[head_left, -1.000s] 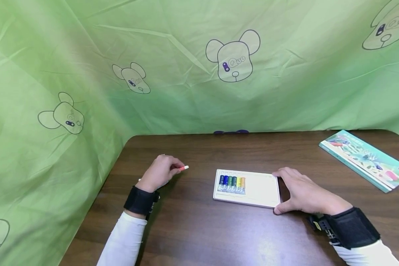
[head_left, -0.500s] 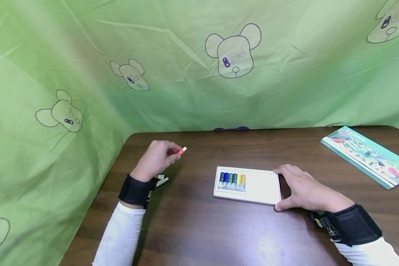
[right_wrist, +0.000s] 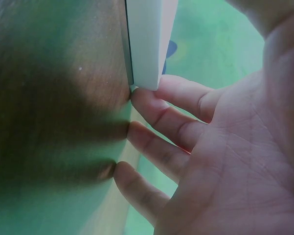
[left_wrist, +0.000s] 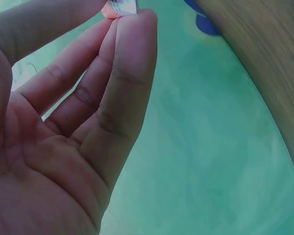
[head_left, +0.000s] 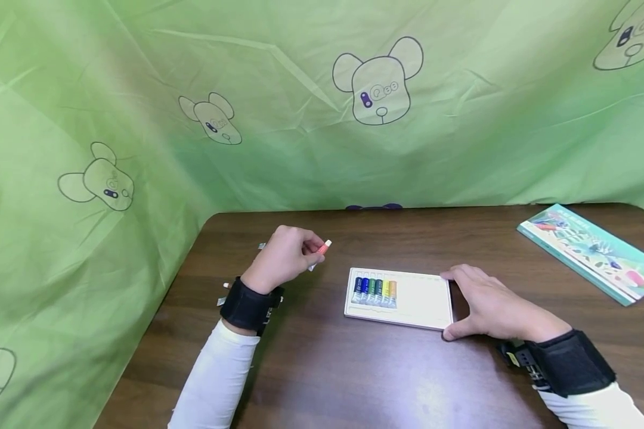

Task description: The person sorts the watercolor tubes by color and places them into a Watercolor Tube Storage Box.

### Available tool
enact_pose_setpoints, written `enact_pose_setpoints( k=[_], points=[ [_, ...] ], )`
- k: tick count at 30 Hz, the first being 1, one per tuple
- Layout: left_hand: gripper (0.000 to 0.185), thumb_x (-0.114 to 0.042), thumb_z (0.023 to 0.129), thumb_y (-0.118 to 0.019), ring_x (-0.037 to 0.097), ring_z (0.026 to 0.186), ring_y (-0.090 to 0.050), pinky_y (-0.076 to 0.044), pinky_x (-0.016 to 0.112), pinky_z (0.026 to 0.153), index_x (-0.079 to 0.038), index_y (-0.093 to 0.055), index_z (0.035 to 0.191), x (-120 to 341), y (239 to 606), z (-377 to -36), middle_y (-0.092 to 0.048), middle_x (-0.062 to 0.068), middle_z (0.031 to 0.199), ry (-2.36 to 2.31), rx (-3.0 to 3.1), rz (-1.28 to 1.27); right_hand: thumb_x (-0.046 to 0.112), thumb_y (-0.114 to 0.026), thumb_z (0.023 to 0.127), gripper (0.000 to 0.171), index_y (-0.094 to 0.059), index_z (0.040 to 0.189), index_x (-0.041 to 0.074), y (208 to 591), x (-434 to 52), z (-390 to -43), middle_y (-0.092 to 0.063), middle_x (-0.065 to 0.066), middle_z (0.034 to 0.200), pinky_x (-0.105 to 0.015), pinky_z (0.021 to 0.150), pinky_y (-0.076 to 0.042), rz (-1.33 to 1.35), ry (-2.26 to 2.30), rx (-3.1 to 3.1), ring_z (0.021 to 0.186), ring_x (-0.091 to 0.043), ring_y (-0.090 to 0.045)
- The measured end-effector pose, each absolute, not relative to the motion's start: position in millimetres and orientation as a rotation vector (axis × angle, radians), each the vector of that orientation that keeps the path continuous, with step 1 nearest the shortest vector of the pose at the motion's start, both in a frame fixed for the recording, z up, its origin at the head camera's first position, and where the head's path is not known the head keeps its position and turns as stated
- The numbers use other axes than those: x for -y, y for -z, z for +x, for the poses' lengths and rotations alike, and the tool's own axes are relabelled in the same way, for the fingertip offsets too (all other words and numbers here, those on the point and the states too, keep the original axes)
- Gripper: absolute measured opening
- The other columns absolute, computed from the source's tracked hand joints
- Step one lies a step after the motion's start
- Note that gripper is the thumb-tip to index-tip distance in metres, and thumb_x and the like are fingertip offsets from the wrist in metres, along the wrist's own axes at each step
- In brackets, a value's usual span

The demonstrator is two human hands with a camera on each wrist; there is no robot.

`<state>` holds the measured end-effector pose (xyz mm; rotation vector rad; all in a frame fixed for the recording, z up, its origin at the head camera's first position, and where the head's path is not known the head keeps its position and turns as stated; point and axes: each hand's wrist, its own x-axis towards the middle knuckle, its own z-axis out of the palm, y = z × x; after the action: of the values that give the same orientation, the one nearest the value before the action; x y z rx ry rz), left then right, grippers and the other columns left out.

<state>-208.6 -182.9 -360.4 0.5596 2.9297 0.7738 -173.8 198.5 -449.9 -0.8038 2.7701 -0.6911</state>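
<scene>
Between thumb and fingertips, my left hand [head_left: 284,253] pinches a small paint tube [head_left: 322,248] with a white cap and a coral-red band. It is held above the table, left of a white tray [head_left: 424,298]. In the left wrist view only a bit of the tube [left_wrist: 120,9] shows at the top edge. A row of blue, green, yellow and tan paint tubes [head_left: 374,292] fills the tray's left part. My right hand [head_left: 494,304] holds the tray's right end, thumb at the near corner, fingers at the far one. The right wrist view shows fingertips touching the tray's edge [right_wrist: 146,49].
Small loose pieces, apparently more tubes [head_left: 222,302], lie on the brown table [head_left: 311,369] around the left wrist, partly hidden by it. A teal illustrated box [head_left: 595,253] lies at the back right. Green printed cloth [head_left: 279,167] hangs behind and to the left.
My left hand has risen with the tube and then moved right, towards the tray. Loose pieces behind its wrist have come into sight. My right hand keeps its place on the tray.
</scene>
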Motion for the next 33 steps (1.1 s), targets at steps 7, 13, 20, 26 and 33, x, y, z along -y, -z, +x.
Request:
enact_pose_setpoints(
  k=[7,13,20,26,33],
  points=[
    [0.01,-0.009,0.09,-0.082,0.005,0.068,-0.067,-0.055,0.021,0.067,-0.006,-0.081,0.099,167,364,-206,-0.076,-0.001,0.08,-0.761,-2.93,0.609,0.059,-0.095,0.064,0.107,-0.053,0.14,-0.002,447,-199,-175,-0.058,-0.023,0.138,-0.068,0.102,-0.044,-0.805,0.676,-2.768,0.129,-0.044,-0.054],
    [0.007,-0.009,0.092,-0.08,0.006,0.07,-0.068,-0.054,0.016,0.066,-0.005,-0.082,0.098,136,375,-198,-0.078,0.002,0.082,-0.759,-2.915,0.721,0.06,-0.095,0.063,0.108,-0.053,0.14,-0.003,449,-198,-175,-0.059,-0.023,0.137,-0.067,0.102,-0.045,-0.811,0.664,-2.763,0.128,-0.043,-0.054],
    [0.007,-0.015,0.092,-0.08,0.002,0.073,-0.065,-0.049,0.011,0.068,-0.01,-0.082,0.096,93,387,-189,-0.078,-0.002,0.083,-0.711,-2.914,0.746,0.06,-0.095,0.062,0.107,-0.053,0.139,-0.003,452,-198,-174,-0.059,-0.023,0.136,-0.066,0.1,-0.046,-0.8,0.676,-2.772,0.127,-0.044,-0.055],
    [0.006,-0.016,0.091,-0.081,-0.001,0.07,-0.059,-0.044,0.009,0.065,-0.011,-0.082,0.095,76,393,-186,-0.076,-0.004,0.081,-0.7,-2.906,0.7,0.06,-0.095,0.064,0.107,-0.052,0.14,-0.002,451,-197,-173,-0.058,-0.024,0.139,-0.068,0.1,-0.045,-0.793,0.682,-2.757,0.129,-0.045,-0.054],
    [0.004,-0.015,0.093,-0.078,-0.001,0.066,-0.053,-0.041,0.011,0.063,-0.012,-0.081,0.094,70,398,-185,-0.069,-0.009,0.075,-0.664,-2.903,0.684,0.06,-0.095,0.064,0.107,-0.052,0.14,-0.002,449,-198,-173,-0.058,-0.025,0.139,-0.068,0.1,-0.045,-0.793,0.668,-2.758,0.129,-0.045,-0.054]
  ],
)
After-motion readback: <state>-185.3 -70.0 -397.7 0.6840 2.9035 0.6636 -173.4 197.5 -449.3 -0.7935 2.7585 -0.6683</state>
